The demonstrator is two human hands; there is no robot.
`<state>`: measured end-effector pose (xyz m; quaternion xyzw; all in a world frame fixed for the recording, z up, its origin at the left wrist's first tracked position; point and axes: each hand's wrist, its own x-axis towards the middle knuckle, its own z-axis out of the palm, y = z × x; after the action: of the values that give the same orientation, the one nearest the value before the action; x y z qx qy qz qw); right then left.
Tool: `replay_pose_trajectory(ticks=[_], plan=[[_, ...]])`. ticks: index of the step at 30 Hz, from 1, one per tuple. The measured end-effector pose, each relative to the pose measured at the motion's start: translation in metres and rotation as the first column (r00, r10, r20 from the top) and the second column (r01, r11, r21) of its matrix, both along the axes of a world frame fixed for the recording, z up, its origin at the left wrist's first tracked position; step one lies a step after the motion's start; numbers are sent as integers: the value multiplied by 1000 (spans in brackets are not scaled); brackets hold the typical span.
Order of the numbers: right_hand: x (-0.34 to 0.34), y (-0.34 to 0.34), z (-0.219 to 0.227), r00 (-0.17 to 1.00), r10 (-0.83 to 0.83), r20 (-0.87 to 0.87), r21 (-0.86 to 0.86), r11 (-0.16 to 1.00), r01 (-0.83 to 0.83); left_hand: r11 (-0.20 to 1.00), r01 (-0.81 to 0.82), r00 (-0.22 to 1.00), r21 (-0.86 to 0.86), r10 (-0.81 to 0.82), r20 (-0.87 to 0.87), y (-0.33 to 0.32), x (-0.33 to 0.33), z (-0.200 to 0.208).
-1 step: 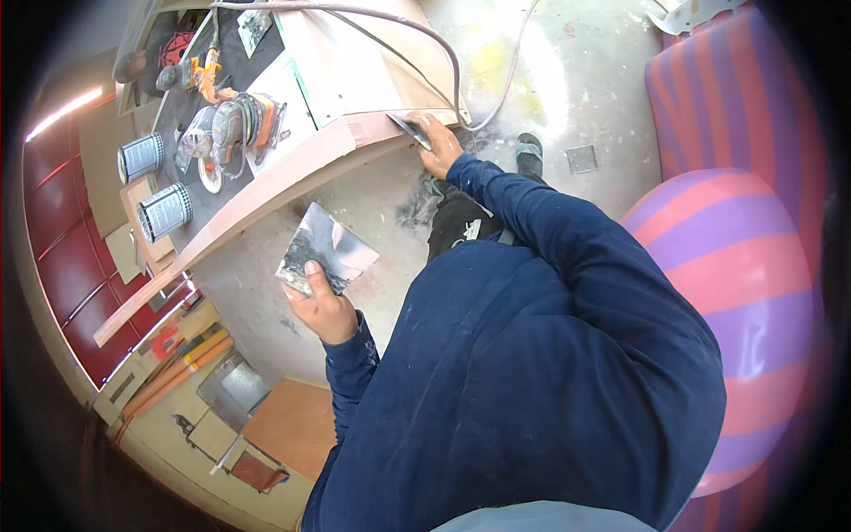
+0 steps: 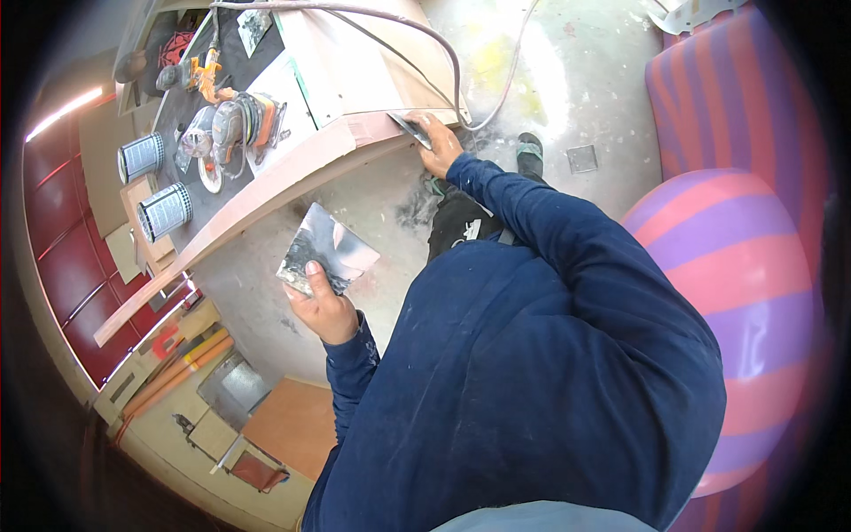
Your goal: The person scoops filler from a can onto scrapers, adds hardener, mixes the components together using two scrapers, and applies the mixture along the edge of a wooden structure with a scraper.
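My left hand [image 2: 324,310] grips a square flat plate [image 2: 347,255] by its lower corner, thumb on top. Dark and pale smears cover the plate's face. Further off, my right hand [image 2: 439,149] is closed on a thin flat scraper [image 2: 408,129]. The scraper's blade lies at the right end of a long, pinkish edge strip [image 2: 306,167], which curves along the front of a workbench [image 2: 222,199]. Whether the blade touches the strip all along is hidden by my fingers.
On the bench stand two metal cans [image 2: 166,213], an orange-and-grey sander [image 2: 253,122] and a yellow tool [image 2: 206,75]. A hose [image 2: 454,66] loops over the bench's right end to the floor. Striped pink-and-purple rounded forms [image 2: 731,239] fill the right side. Boards [image 2: 292,426] lie at lower left.
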<state>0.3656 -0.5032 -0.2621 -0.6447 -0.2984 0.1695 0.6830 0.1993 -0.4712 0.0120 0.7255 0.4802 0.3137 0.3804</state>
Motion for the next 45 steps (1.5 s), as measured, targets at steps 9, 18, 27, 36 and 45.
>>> replay_pose_trajectory(ticks=[9,18,27,36,45], plan=[[-4,7,-4,1000,-26,-1,1,1000,26,998,3,1000,-61,-3,-8,4,-13,-1],[-22,-4,-5,999,-43,-20,-40,998,42,996,11,1000,-91,-11,2,6,-14,-2],[-10,-56,45,981,195,5,119,974,-194,950,6,995,-311,25,97,14,9,-4],[-15,-63,153,890,304,339,310,857,-411,780,157,942,-606,66,328,15,10,-50],[4,-84,118,809,409,421,33,885,-465,865,94,925,-492,107,365,9,31,-25]])
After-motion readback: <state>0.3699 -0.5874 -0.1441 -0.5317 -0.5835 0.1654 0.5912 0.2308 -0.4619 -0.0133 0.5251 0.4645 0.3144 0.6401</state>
